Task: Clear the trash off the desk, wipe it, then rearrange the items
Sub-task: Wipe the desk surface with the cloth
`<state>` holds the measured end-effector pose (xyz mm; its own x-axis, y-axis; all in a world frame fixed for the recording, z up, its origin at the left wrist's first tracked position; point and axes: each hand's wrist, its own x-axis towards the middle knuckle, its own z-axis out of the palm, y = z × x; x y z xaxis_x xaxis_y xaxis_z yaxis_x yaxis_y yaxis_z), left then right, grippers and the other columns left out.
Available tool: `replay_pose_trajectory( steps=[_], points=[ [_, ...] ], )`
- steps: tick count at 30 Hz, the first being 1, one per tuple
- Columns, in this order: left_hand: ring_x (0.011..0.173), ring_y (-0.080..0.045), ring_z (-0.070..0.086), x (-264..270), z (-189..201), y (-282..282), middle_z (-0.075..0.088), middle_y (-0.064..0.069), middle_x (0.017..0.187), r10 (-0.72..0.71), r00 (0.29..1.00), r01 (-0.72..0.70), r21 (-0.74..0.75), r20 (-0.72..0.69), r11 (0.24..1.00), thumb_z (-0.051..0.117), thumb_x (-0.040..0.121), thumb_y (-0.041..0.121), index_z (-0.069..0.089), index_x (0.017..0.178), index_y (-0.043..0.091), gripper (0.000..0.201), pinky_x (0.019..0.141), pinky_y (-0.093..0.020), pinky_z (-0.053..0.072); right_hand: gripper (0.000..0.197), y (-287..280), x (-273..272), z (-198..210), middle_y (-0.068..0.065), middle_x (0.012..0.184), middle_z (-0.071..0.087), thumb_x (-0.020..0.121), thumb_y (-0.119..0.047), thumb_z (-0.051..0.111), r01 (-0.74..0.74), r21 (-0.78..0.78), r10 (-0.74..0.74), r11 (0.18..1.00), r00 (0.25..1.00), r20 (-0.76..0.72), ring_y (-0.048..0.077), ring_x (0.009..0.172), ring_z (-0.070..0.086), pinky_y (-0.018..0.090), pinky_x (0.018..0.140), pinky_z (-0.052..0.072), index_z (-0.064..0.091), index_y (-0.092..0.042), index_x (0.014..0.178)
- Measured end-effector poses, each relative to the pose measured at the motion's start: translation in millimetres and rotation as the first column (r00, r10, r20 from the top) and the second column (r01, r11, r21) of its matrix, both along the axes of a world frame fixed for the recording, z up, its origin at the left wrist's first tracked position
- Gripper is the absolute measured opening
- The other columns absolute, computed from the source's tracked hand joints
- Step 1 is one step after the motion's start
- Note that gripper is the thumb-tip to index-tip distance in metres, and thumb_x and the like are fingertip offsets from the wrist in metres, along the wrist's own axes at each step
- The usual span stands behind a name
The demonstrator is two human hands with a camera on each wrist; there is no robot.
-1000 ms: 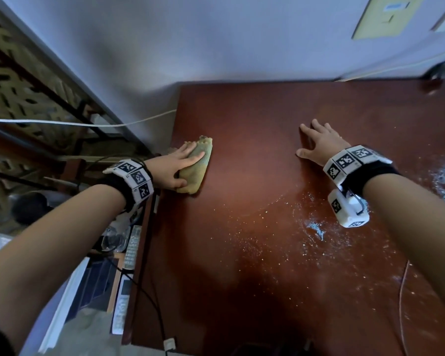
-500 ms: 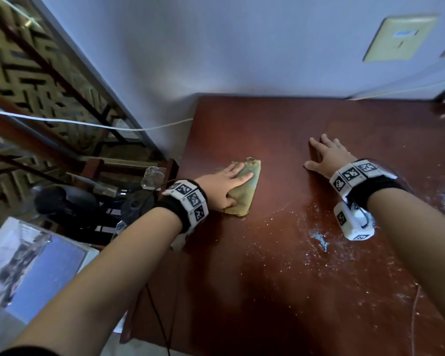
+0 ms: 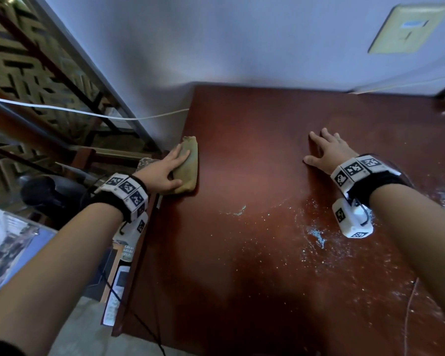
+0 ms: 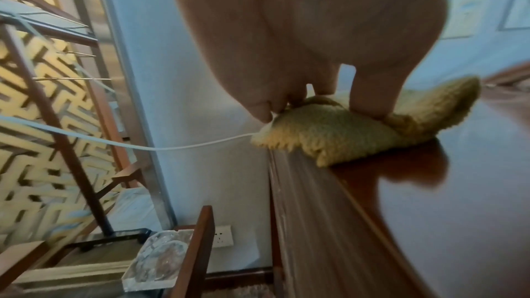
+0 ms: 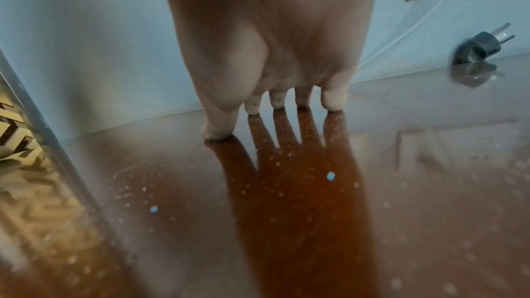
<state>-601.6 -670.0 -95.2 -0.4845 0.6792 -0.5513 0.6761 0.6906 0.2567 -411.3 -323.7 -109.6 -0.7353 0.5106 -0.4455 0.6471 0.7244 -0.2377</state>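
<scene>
A folded yellow-green cloth lies at the left edge of the dark red desk. My left hand lies flat on it and presses it down. In the left wrist view the cloth overhangs the desk edge a little under the left hand's fingertips. My right hand rests flat on the desk's middle with fingers spread, holding nothing. In the right wrist view its fingertips touch the glossy top. White specks and a bluish smear cover the desk near my right wrist.
A black plug lies at the desk's back right by the wall. A white cable runs from the desk's left edge across a patterned screen. Below the left edge stand a glass ashtray and a remote.
My left hand has slid the cloth leftward from further in on the desk back to its left edge. The right hand has stayed flat in place.
</scene>
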Motion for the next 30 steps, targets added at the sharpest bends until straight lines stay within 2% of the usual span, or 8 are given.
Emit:
replay_pose_trajectory(
  steps=[2,5,7,11,15,21,27,30],
  points=[
    [0.146,-0.021,-0.011,13,0,-5,-0.017,-0.01,0.157,-0.055,0.998,0.056,-0.006,0.008,0.998,0.06,0.091,0.02,-0.012,0.147,0.007,0.092,0.109,-0.016,-0.003,0.074,0,0,0,-0.003,0.159,0.001,0.091,-0.044,0.054,0.004,0.001,-0.004,1.0,1.0,-0.002,0.025,0.146,0.0,0.048,0.117,0.01,0.012,-0.032,0.15],
    [0.144,-0.02,-0.016,40,3,-6,-0.021,-0.008,0.156,-0.15,0.988,0.151,-0.022,0.023,0.988,0.058,0.092,0.022,-0.012,0.148,0.01,0.09,0.108,-0.017,-0.006,0.073,0,0,0,-0.003,0.159,0.001,0.091,-0.044,0.054,0.003,0.01,-0.003,1.0,1.0,-0.005,0.025,0.146,0.001,0.048,0.117,0.011,0.013,-0.032,0.15],
    [0.144,-0.02,-0.017,59,5,-1,-0.022,-0.008,0.155,-0.203,0.979,0.203,-0.041,0.02,0.978,0.056,0.093,0.024,-0.013,0.148,0.013,0.089,0.111,-0.019,-0.004,0.074,-1,0,-1,-0.003,0.159,0.002,0.091,-0.043,0.055,0.008,0.004,-0.008,1.0,1.0,-0.01,0.025,0.146,0.001,0.048,0.117,0.011,0.013,-0.031,0.15],
    [0.144,-0.022,-0.018,88,4,26,-0.021,-0.009,0.156,-0.316,0.948,0.317,-0.071,0.029,0.946,0.055,0.092,0.025,-0.01,0.15,0.02,0.087,0.118,-0.035,0.009,0.073,-1,0,-1,-0.003,0.159,0.001,0.091,-0.043,0.054,0.009,0.005,-0.009,1.0,1.0,-0.006,0.025,0.146,0.0,0.047,0.117,0.01,0.012,-0.032,0.15],
    [0.145,-0.022,-0.014,108,5,66,-0.019,-0.009,0.157,-0.4,0.916,0.401,-0.05,0.025,0.915,0.055,0.091,0.026,-0.008,0.151,0.02,0.087,0.117,-0.035,0.008,0.073,-2,0,0,-0.003,0.159,0.001,0.091,-0.043,0.054,0.008,0.015,-0.008,1.0,1.0,-0.006,0.025,0.146,0.0,0.046,0.118,0.01,0.013,-0.031,0.15],
    [0.145,-0.016,-0.016,114,5,93,-0.023,-0.001,0.156,-0.41,0.911,0.412,-0.036,0.044,0.91,0.051,0.094,0.027,-0.011,0.15,0.026,0.084,0.115,-0.038,0.02,0.072,-5,0,1,-0.002,0.159,0.001,0.092,-0.041,0.053,0.007,0.013,-0.006,1.0,1.0,-0.008,0.025,0.146,0.0,0.047,0.117,0.009,0.012,-0.03,0.15],
    [0.145,-0.016,-0.016,112,4,91,-0.023,0.0,0.156,-0.401,0.915,0.402,-0.014,0.053,0.916,0.052,0.095,0.028,-0.009,0.15,0.026,0.083,0.114,-0.036,0.023,0.066,-12,6,4,0.0,0.159,0.004,0.095,-0.037,0.05,0.017,0.022,-0.016,1.0,0.999,-0.046,0.024,0.146,0.002,0.048,0.117,0.01,0.016,-0.026,0.15],
    [0.145,-0.016,-0.017,110,3,89,-0.024,0.001,0.156,-0.412,0.909,0.413,-0.004,0.055,0.911,0.051,0.095,0.031,-0.01,0.15,0.027,0.082,0.113,-0.037,0.026,0.061,-16,18,11,0.002,0.159,0.009,0.096,-0.035,0.048,0.019,-0.005,-0.019,1.0,0.998,-0.053,0.025,0.146,0.008,0.045,0.118,0.012,0.02,-0.022,0.15]
  ],
)
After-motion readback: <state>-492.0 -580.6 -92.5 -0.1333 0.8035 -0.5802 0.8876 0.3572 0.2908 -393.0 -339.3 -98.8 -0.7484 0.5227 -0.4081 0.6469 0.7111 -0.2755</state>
